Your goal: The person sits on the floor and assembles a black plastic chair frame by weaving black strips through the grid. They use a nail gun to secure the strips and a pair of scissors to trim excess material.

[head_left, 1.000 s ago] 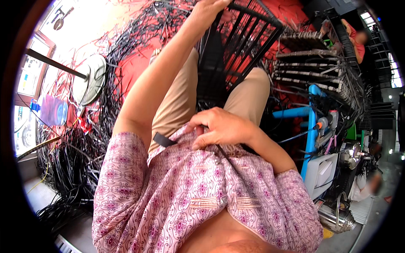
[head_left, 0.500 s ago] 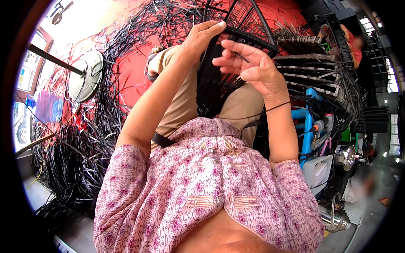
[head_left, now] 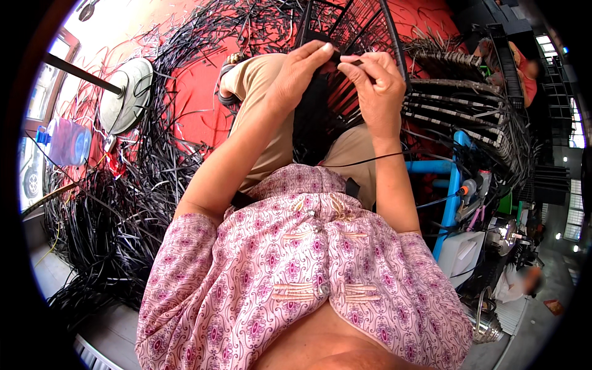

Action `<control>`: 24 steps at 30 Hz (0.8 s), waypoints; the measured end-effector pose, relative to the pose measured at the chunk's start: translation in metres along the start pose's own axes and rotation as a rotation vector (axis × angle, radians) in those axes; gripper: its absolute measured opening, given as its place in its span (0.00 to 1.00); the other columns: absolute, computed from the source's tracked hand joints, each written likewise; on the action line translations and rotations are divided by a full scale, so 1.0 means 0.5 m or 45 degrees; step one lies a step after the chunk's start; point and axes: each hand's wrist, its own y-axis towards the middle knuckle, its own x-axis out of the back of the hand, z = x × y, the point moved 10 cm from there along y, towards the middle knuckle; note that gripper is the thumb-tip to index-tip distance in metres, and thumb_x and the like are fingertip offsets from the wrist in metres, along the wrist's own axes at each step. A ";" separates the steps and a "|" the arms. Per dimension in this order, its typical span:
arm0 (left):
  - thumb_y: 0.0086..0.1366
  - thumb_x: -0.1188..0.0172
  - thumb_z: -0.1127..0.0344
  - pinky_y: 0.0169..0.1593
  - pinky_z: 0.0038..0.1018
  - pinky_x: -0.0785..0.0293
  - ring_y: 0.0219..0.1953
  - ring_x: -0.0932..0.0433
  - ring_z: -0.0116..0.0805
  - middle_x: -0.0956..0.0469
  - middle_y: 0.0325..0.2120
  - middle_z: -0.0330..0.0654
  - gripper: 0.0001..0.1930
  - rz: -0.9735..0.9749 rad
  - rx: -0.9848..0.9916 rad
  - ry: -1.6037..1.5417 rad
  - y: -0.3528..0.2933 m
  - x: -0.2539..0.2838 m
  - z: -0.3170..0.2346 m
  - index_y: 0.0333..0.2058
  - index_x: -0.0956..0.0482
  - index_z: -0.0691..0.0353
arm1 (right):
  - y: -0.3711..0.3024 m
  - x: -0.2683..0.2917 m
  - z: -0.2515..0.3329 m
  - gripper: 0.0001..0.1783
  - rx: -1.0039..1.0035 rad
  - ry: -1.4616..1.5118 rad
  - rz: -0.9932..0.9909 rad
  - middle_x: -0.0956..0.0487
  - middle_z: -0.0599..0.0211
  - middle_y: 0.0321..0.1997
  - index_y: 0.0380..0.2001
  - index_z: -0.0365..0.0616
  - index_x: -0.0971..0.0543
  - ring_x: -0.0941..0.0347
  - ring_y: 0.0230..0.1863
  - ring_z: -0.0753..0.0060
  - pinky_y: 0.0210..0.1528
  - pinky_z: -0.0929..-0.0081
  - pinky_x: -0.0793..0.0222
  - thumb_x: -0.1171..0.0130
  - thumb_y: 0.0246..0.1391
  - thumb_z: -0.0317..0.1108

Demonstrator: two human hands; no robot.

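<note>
Between my knees stands a black frame (head_left: 395, 38) with thin bars and strips across it. My left hand (head_left: 297, 75) is closed at the frame's near edge, thumb on top. Just right of it, my right hand (head_left: 379, 83) pinches a short dark end of black strip (head_left: 356, 62) between thumb and fingers. The fingertips of both hands are close together, with the dark piece between them. Whether the left fingers also grip the strip is hidden. A thin black strand (head_left: 370, 159) runs across my right forearm.
Loose black strips (head_left: 117, 228) heap at the left and spread over the red floor (head_left: 194, 92). A round pale stand base (head_left: 126, 95) and a clear bottle (head_left: 69, 143) sit at left. Woven panels (head_left: 453, 92), a blue frame (head_left: 453, 197) and a metal kettle (head_left: 487, 320) are at right.
My right hand has turned and closed from loosely spread fingers into a pinch, coming up beside the left fingertips. My left hand has shifted slightly, and the black frame has tilted a little.
</note>
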 end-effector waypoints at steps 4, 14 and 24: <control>0.71 0.48 0.60 0.44 0.20 0.33 0.36 0.29 0.22 0.26 0.31 0.33 0.13 -0.017 -0.119 0.083 -0.049 -0.010 0.020 0.39 0.22 0.65 | -0.063 -0.041 -0.053 0.07 -0.550 0.435 0.089 0.18 0.65 0.33 0.35 0.39 0.17 0.23 0.24 0.78 0.26 0.81 0.28 0.41 0.59 0.30; 0.71 0.55 0.63 0.38 0.26 0.34 0.33 0.30 0.30 0.29 0.29 0.39 0.15 -0.074 -0.410 0.510 -0.096 0.018 0.043 0.30 0.26 0.66 | -0.102 -0.116 -0.048 0.15 -0.481 0.609 0.186 0.21 0.67 0.23 0.36 0.39 0.21 0.27 0.18 0.78 0.22 0.77 0.31 0.51 0.67 0.40; 0.73 0.54 0.50 0.24 0.22 0.42 0.18 0.37 0.23 0.36 0.15 0.32 0.23 -0.266 0.235 -0.147 -0.102 0.035 0.194 0.22 0.28 0.58 | -0.138 -0.094 -0.022 0.13 -0.196 0.417 0.169 0.22 0.64 0.21 0.30 0.40 0.23 0.27 0.15 0.72 0.20 0.74 0.30 0.51 0.64 0.36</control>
